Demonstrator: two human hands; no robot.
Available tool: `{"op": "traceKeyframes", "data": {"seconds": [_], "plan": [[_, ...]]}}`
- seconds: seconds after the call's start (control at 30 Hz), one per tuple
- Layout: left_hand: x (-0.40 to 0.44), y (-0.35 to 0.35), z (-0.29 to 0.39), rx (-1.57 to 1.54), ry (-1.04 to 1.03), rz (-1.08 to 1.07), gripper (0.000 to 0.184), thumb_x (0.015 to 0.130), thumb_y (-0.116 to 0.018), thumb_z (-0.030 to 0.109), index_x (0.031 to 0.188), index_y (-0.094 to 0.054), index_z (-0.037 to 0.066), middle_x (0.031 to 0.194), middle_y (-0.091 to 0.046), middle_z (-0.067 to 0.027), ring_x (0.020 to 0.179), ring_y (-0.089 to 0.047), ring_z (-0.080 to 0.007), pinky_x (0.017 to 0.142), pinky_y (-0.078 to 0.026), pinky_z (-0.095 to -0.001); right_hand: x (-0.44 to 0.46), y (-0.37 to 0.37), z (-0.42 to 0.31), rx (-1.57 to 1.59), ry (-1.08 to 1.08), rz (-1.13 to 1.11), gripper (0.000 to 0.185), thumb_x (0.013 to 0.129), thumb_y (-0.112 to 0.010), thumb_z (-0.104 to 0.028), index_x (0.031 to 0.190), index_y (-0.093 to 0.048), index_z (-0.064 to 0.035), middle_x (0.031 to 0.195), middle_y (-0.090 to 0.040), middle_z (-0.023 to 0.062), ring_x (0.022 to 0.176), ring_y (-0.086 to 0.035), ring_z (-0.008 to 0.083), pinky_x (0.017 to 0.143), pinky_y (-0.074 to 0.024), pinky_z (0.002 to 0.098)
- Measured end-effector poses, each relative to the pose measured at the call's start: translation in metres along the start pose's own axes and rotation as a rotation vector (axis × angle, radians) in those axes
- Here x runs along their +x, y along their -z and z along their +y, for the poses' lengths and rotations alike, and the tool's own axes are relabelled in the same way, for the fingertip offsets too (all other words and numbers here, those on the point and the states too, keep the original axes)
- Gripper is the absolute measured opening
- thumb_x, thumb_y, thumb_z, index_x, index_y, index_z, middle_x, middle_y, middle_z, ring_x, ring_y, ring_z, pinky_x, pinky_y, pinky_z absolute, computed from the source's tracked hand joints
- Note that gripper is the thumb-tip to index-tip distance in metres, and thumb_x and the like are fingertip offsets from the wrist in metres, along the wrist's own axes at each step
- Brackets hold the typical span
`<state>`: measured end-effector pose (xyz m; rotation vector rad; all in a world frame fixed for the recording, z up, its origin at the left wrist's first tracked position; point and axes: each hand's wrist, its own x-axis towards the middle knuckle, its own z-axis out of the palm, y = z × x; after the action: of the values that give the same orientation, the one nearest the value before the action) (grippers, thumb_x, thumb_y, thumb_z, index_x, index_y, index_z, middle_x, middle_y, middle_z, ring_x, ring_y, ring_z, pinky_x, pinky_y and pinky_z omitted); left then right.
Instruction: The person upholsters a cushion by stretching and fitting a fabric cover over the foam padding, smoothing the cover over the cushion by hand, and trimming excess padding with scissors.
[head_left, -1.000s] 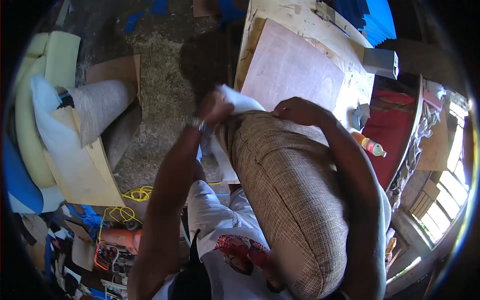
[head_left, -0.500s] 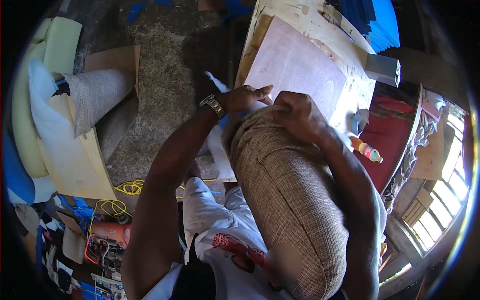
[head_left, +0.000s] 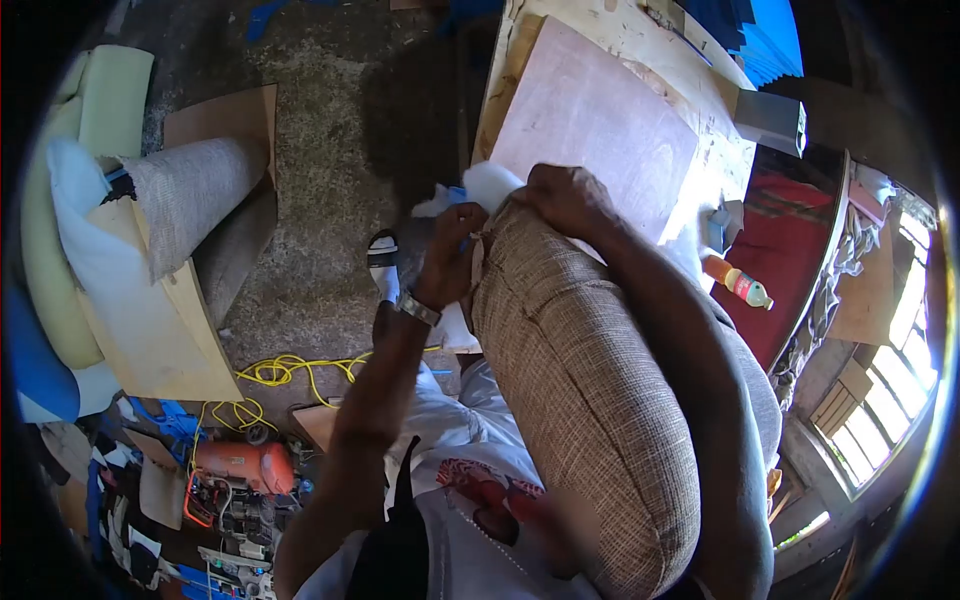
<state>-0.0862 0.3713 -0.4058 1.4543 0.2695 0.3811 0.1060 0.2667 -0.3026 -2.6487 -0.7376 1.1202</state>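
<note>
Cushion, long and round-ended, in brown woven fabric (head_left: 590,390), lies slanted between the person's arms, near end against the white printed shirt (head_left: 445,495). Underside support: can't tell.

Left hand (head_left: 452,255), metal watch (head_left: 418,310) on wrist: fingers curled, pinching fabric at the far end's edge. Right hand (head_left: 568,198): closed on the same end, gripping the fabric rim. White fluffy padding (head_left: 490,183) sticks out just beyond, between the hands.

Step in hand, my read: working the cover's edge around that padding. Next move seems to call for both grips held and the padding tucked in evenly; loose fabric could slip or bunch.

Containers: clear plastic bottle with red-and-white label (head_left: 740,284), tipped over, orange showing at its base; fill level unclear. Grey rectangular box (head_left: 768,120) by the edge of the pale wooden tabletop (head_left: 625,30); contents not visible.
</note>
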Motion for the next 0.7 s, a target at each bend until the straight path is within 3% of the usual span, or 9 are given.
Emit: {"op": "traceKeyframes", "data": {"seconds": [0.03,0.1,0.23,0.3,0.37,0.4,0.5,0.63,0.7], "plan": [[-0.004,0.002,0.012,0.000,-0.002,0.004,0.023,0.094,-0.056,0.023,0.106,-0.064,0.005,0.112,-0.062,-0.0133,0.103,-0.058,-0.0262,0.089,-0.045,-0.0379,0.003,-0.004,-0.001,-0.149,-0.028,-0.096,0.032,0.086,-0.065,-0.044,0.094,-0.071,-0.0138,0.090,-0.072,0.0083,0.088,-0.068,0.0281,0.079,-0.0524,0.0423],[-0.010,0.003,0.033,-0.388,0.560,-0.009,0.026,0.095,-0.056,0.024,0.111,-0.062,0.004,0.122,-0.054,-0.0147,0.115,-0.050,-0.0278,0.098,-0.039,-0.0396,0.008,-0.005,0.002,-0.198,-0.026,-0.122,0.035,0.087,-0.062,-0.047,0.094,-0.072,-0.0139,0.096,-0.070,0.0115,0.095,-0.066,0.0311,0.083,-0.0509,0.0453],[0.008,0.010,0.051,0.152,0.376,0.090,0.031,0.097,-0.054,0.028,0.105,-0.062,0.000,0.113,-0.058,-0.0171,0.109,-0.053,-0.0322,0.093,-0.043,-0.0413,0.003,0.004,-0.010,-0.475,0.124,0.069,0.032,0.089,-0.064,-0.042,0.098,-0.072,-0.0122,0.095,-0.064,0.0144,0.091,-0.064,0.0324,0.082,-0.0506,0.0450],[0.032,0.021,0.076,0.533,0.272,-0.297,0.039,0.097,-0.052,0.036,0.097,-0.062,-0.002,0.099,-0.063,-0.0226,0.096,-0.059,-0.0391,0.082,-0.047,-0.0467,-0.004,0.028,-0.012,-0.201,0.179,0.086,0.029,0.090,-0.065,-0.035,0.104,-0.071,-0.0108,0.101,-0.066,0.0136,0.095,-0.065,0.0315,0.086,-0.0507,0.0425],[0.029,0.010,0.065,0.437,0.389,-0.221,0.039,0.097,-0.052,0.037,0.093,-0.062,-0.001,0.091,-0.063,-0.0237,0.088,-0.060,-0.0418,0.076,-0.046,-0.0498,-0.025,0.054,-0.023,0.056,0.093,-0.262,0.028,0.092,-0.064,-0.030,0.110,-0.070,-0.0099,0.110,-0.067,0.0139,0.101,-0.065,0.0301,0.091,-0.0499,0.0401],[0.029,0.004,0.052,0.337,0.480,-0.159,0.039,0.097,-0.051,0.037,0.090,-0.061,0.001,0.083,-0.064,-0.0247,0.080,-0.060,-0.0446,0.071,-0.046,-0.0528,-0.038,0.063,-0.027,-0.044,0.117,-0.381,0.030,0.094,-0.059,-0.030,0.114,-0.068,-0.0095,0.113,-0.068,0.0142,0.105,-0.064,0.0289,0.094,-0.0487,0.0393],[0.007,-0.012,-0.014,0.548,0.256,0.014,0.040,0.098,-0.047,0.039,0.088,-0.061,0.003,0.076,-0.064,-0.0233,0.073,-0.061,-0.0453,0.068,-0.048,-0.0538,-0.043,0.059,-0.025,-0.138,0.155,-0.415,0.032,0.096,-0.054,-0.034,0.104,-0.068,-0.0070,0.102,-0.069,0.0163,0.097,-0.066,0.0288,0.088,-0.0500,0.0407],[0.012,-0.006,-0.038,0.630,0.307,-0.048,0.042,0.099,-0.042,0.041,0.092,-0.060,0.003,0.080,-0.065,-0.0236,0.076,-0.062,-0.0451,0.070,-0.049,-0.0529,-0.024,0.042,-0.019,-0.094,0.158,-0.360,0.029,0.095,-0.055,-0.032,0.098,-0.067,-0.0052,0.095,-0.069,0.0170,0.090,-0.066,0.0307,0.084,-0.0511,0.0413],[0.020,-0.008,-0.028,0.656,0.630,-0.098,0.045,0.098,-0.041,0.044,0.098,-0.060,0.004,0.082,-0.065,-0.0233,0.082,-0.063,-0.0438,0.072,-0.050,-0.0519,-0.026,0.041,-0.018,-0.074,0.174,-0.295,0.025,0.093,-0.056,-0.027,0.095,-0.066,-0.0035,0.089,-0.068,0.0174,0.084,-0.066,0.0337,0.081,-0.0517,0.0418]]}}
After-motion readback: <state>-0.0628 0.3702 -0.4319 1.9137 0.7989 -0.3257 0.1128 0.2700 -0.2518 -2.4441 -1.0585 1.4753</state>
